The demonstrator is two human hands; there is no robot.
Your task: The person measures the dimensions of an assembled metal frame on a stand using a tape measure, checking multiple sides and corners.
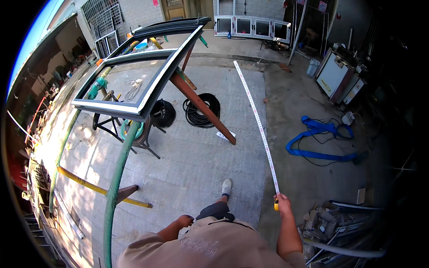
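My right hand (283, 203) is closed around a yellow tape measure (276, 206). Its long white blade (258, 123) is drawn out, slanting up and away to the left, and its far tip hangs apart from any other thing. My left hand (184, 220) is low beside my dark shorts; its fingers are too small and hidden to make out. Ahead on the left, a dark window frame (157, 85) with pale edges lies across a stand of green poles (117, 178) and a brown-red metal leg (201, 107).
Coiled black hose (194, 117) lies beyond the stand. A blue strap (308, 134) is spread on the ground to the right. Scrap pieces (326, 223) are heaped at the lower right. White window panels (252, 27) lean at the far wall. A yellow bar (85, 182) crosses low at left.
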